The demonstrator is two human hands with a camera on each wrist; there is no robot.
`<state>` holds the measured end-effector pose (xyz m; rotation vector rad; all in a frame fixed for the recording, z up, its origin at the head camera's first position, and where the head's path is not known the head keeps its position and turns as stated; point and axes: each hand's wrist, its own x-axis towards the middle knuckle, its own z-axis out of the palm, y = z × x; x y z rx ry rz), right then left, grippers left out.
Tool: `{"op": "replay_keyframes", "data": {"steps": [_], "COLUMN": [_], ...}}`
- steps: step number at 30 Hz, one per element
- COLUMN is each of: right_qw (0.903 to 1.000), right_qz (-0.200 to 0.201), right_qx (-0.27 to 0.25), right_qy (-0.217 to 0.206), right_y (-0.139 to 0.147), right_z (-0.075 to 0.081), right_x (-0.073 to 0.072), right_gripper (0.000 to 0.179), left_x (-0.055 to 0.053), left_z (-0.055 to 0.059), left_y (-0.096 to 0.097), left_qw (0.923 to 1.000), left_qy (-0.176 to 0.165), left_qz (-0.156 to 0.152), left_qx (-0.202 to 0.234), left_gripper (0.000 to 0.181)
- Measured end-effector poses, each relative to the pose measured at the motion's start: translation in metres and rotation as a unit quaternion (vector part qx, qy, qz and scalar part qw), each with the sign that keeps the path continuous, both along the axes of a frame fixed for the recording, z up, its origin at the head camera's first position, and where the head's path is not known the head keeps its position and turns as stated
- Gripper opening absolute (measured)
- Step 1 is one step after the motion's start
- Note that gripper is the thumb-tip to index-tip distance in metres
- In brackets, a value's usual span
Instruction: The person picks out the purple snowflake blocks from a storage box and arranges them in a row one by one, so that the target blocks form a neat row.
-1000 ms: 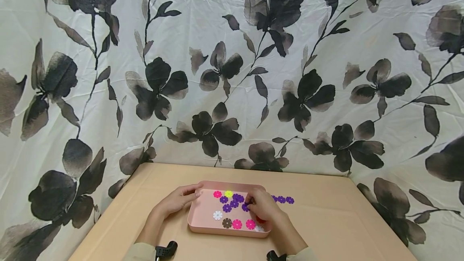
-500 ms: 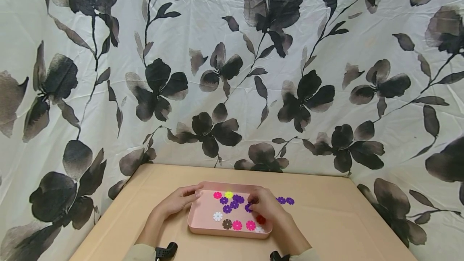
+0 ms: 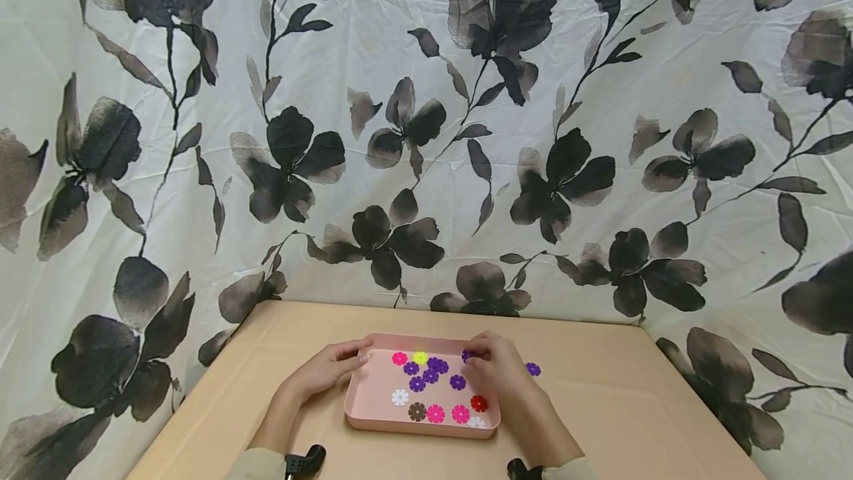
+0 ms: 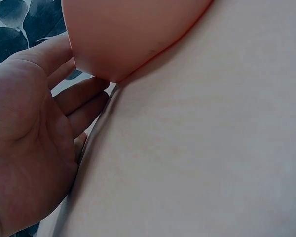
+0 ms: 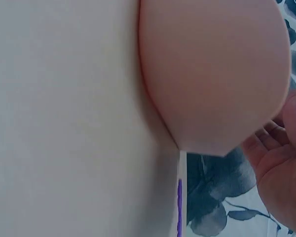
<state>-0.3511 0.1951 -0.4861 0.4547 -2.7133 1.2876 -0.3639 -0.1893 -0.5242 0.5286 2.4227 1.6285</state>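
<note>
A pink rectangular tray [image 3: 373, 421] holds several notched, flower-shaped plastic discs. My left hand [image 3: 326, 367] holds the tray's left side, thumb at the rim; in the left wrist view its other fingers [image 4: 84, 98] reach behind the tray's corner. My right hand [image 3: 500, 370] is over the tray's right end, its fingertips pinching a purple flower disc [image 3: 466, 355] by the far wall. Another purple disc [image 3: 457, 382] lies just nearer. More purple discs [image 3: 431, 376] cluster mid-tray. In the right wrist view the tray wall [image 5: 212, 74] hides my right fingertips.
Also in the tray are yellow [image 3: 420, 357], pink [image 3: 435, 413], brown [image 3: 417, 411], white [image 3: 400, 397] and red discs [image 3: 478, 404]. Outside, a purple disc [image 3: 532, 369] lies on the table [image 3: 600, 406], right of my hand. A flower-printed cloth [image 3: 426, 169] hangs behind the table.
My right hand has moved away and to the right, from the purple disc now lying uncovered to another by the far wall. The left hand and tray have stayed put.
</note>
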Motion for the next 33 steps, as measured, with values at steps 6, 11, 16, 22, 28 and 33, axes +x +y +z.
{"op": "replay_keyframes", "data": {"steps": [6,11,16,22,28,33], "right_qw": [0.9995,0.9992,0.9984,0.9972,0.9952,0.9946], "right_qz": [0.002,-0.014,-0.038,-0.052,-0.063,-0.075], "right_qx": [-0.017,-0.016,-0.021,-0.021,-0.006,-0.011], "right_qy": [0.025,0.033,0.037,0.050,0.075,0.071], "right_y": [0.008,0.014,0.024,0.037,0.051,0.063], "right_z": [0.002,0.002,0.002,0.000,-0.001,-0.002], "right_x": [-0.002,-0.001,-0.001,-0.003,-0.005,-0.006], "right_gripper": [0.018,0.017,0.017,0.018,0.017,0.018], "left_x": [0.000,0.001,0.001,0.002,0.002,0.001], "left_z": [0.000,0.001,0.002,0.002,0.001,0.001], "left_y": [-0.001,-0.001,0.000,0.000,0.000,0.000], "left_qw": [1.0000,1.0000,1.0000,1.0000,1.0000,1.0000], "left_qy": [-0.002,-0.005,0.000,0.005,0.003,0.006], "left_qz": [0.000,-0.002,0.001,0.004,0.003,0.002], "left_qx": [0.005,0.007,0.002,-0.005,-0.003,-0.004], "left_gripper": [0.048,0.048,0.049,0.049,0.048,0.048]}}
